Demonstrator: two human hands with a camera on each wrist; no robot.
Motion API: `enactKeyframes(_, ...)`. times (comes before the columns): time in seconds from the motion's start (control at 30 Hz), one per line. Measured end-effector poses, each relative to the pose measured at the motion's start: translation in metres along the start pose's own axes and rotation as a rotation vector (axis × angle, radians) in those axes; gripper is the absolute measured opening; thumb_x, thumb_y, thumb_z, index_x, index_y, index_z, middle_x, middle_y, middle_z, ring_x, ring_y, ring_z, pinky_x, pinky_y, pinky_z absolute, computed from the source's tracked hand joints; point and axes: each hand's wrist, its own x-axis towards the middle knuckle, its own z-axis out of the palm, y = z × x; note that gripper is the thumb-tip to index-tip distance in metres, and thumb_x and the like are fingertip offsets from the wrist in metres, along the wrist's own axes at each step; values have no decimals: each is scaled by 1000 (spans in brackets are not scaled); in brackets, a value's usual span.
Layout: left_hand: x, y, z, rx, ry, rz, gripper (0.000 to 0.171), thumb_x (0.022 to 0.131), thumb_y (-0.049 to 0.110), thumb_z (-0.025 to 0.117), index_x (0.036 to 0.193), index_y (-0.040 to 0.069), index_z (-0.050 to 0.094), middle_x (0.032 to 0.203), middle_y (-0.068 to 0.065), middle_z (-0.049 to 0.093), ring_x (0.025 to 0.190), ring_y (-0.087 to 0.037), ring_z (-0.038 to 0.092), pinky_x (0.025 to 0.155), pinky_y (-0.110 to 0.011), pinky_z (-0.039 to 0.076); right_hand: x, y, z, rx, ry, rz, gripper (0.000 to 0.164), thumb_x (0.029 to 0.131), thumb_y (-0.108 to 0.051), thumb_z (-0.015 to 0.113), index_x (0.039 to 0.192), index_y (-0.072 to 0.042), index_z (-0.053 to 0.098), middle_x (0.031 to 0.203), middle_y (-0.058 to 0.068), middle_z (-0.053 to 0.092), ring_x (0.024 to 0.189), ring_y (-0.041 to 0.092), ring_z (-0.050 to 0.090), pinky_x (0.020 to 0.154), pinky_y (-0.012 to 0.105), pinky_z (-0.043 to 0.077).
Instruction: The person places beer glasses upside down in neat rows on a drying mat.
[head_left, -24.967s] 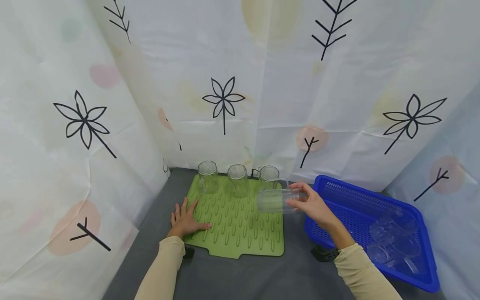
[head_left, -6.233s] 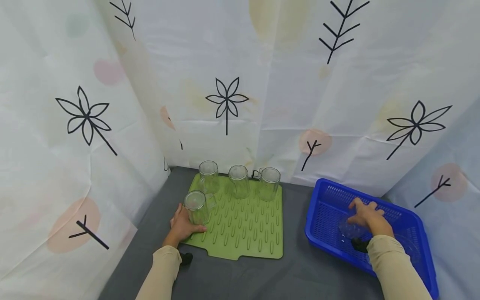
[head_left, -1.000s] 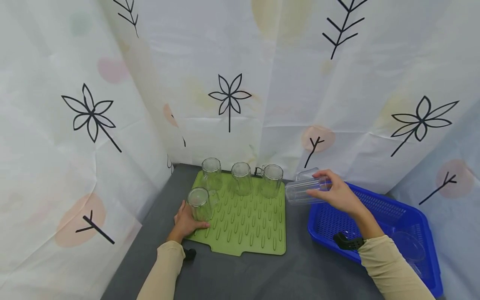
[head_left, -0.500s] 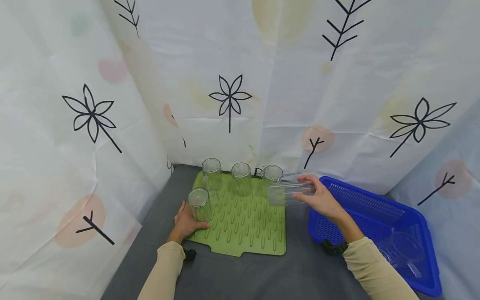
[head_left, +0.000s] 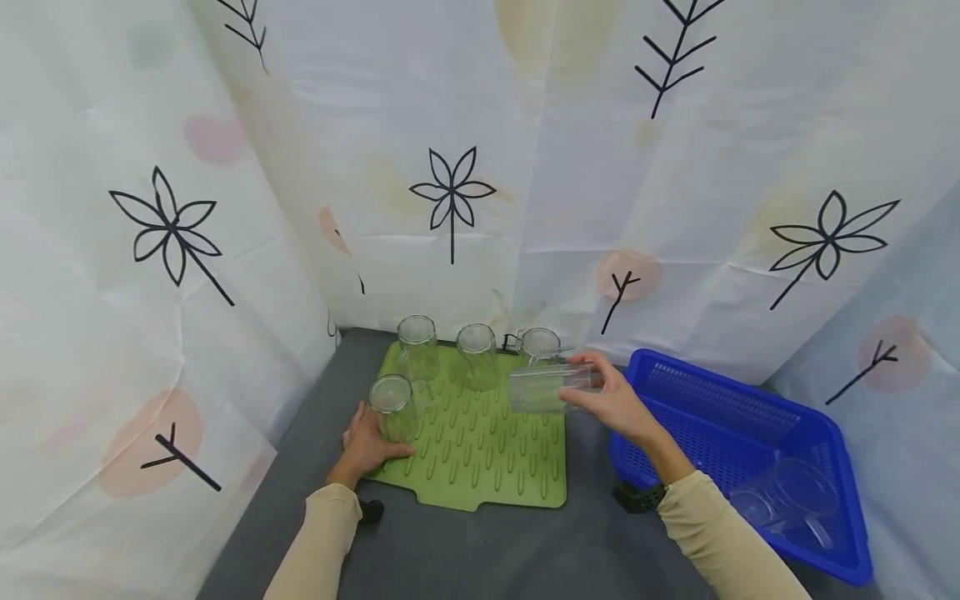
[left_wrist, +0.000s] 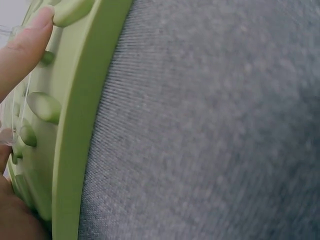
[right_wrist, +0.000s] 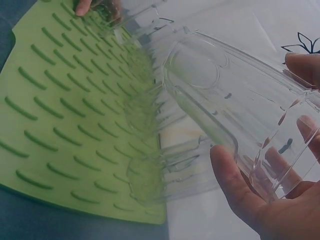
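Note:
In the head view my right hand [head_left: 607,400] grips a clear glass mug [head_left: 536,390] at one end and holds it sideways above the right part of the green ridged mat [head_left: 480,475]. Its round base faces left in the right wrist view, with fingers and thumb around the other end of the mug [right_wrist: 215,95]. My left hand [head_left: 367,446] rests on the mat's left edge, close around the foot of a standing mug [head_left: 395,412]. The left thumb [left_wrist: 25,50] lies on the mat in the left wrist view.
Three glass mugs stand along the mat's back edge: left [head_left: 417,350], middle [head_left: 477,358] and right [head_left: 540,342]. To the right, a blue perforated basket [head_left: 712,367] holds another glass mug [head_left: 795,500] lying down. A patterned white curtain [head_left: 570,167] surrounds the grey tabletop [head_left: 525,550].
The right hand was in the basket 6.2 seconds ago; it has since carried a mug left, over the mat. The front-left mug was absent 25 seconds ago. The left hand stays put lately.

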Motion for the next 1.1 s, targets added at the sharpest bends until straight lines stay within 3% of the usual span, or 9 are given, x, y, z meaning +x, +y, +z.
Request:
enactKeyframes(0.2, -1, -2, -5, -45, -9, -30, 118, 65, 42, 97, 156, 2, 33, 162, -27, 34, 159, -45, 3, 119, -75, 10, 5, 2, 11, -14, -20, 3, 57, 95, -35, 74, 143, -21, 46, 148, 15, 43, 125, 38, 53, 80, 39, 55)
enactKeyframes(0.4, -5, -4, -9, -84, -32, -42, 125, 67, 41, 96, 160, 3, 22, 166, -29, 23, 158, -48, 2, 119, -76, 8, 8, 6, 20, -13, -31, -14, 62, 95, -35, 73, 146, -15, 45, 152, 15, 43, 126, 39, 52, 82, 43, 56)
enactKeyframes(0.53, -10, -3, -16, -93, -71, -60, 132, 68, 43, 95, 162, -2, 14, 167, -33, 11, 156, -52, 4, 120, -75, 13, 9, 9, 24, -11, -38, -15, 64, 94, -36, 74, 147, -14, 45, 152, 15, 44, 126, 37, 53, 84, 42, 56)
enactKeyframes(0.63, -10, 1, -24, -114, -85, -26, 135, 69, 39, 96, 162, -4, 8, 166, -34, 12, 154, -54, 13, 120, -71, 22, 8, 11, 24, -9, -39, -14, 63, 94, -36, 75, 146, -14, 46, 152, 16, 44, 127, 37, 53, 84, 39, 55)
enactKeyframes(0.77, -8, 7, -37, -139, -87, 41, 137, 68, 30, 97, 165, 4, 4, 167, -30, 17, 153, -52, 19, 120, -70, 26, 8, 12, 25, -10, -38, -13, 59, 94, -35, 75, 143, -18, 47, 152, 17, 44, 128, 39, 52, 84, 41, 56)
enactKeyframes(0.97, -12, 21, -57, -144, -138, 49, 142, 70, 31, 96, 166, 19, -8, 170, -26, 8, 155, -53, 11, 118, -73, 24, 7, 13, 26, -10, -27, -12, 57, 94, -33, 75, 142, -20, 48, 151, 18, 44, 128, 42, 53, 84, 41, 56)
enactKeyframes(1.1, -14, 36, -71, -154, -106, 87, 141, 71, 29, 95, 165, 22, -10, 171, -25, 7, 155, -53, 8, 117, -76, 21, 8, 11, 28, -9, -19, -14, 57, 94, -33, 75, 142, -20, 47, 149, 18, 45, 128, 41, 53, 86, 43, 56)
